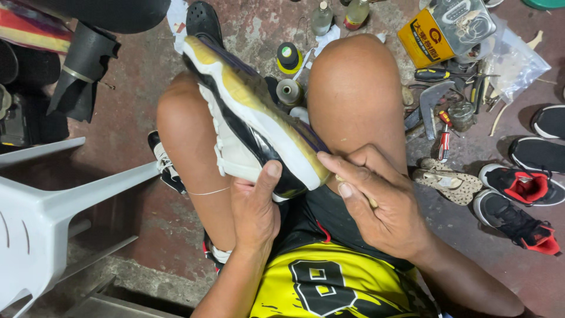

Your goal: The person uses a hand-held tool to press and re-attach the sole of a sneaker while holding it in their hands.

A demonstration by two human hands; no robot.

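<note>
A seated person's bare knees fill the middle of the view, and wedged between them lies a sneaker, white and black with a yellowed sole, turned sole-edge up with its toe pointing away. The left hand is clamped on the shoe's near end from underneath, the thumb pressed up against the black side panel just below the sole edge. The right hand is closed around a slim pale tool handle, only a sliver of which shows, with its fingertips resting on the sole's rim at the heel end; what tip the tool has cannot be made out. Judging from this grip, the work in hand looks like stitching or probing along the seam where the sole meets the upper, and it is at the heel end. The next move would call for the left hand to keep the shoe braced against the knees while the right guides the tool precisely along that seam. On the floor to the left stands a white plastic chair; to the right lie black and red sneakers, a yellow tin, scattered hand tools, a red-handled screwdriver, and thread spools just beyond the shoe.
</note>
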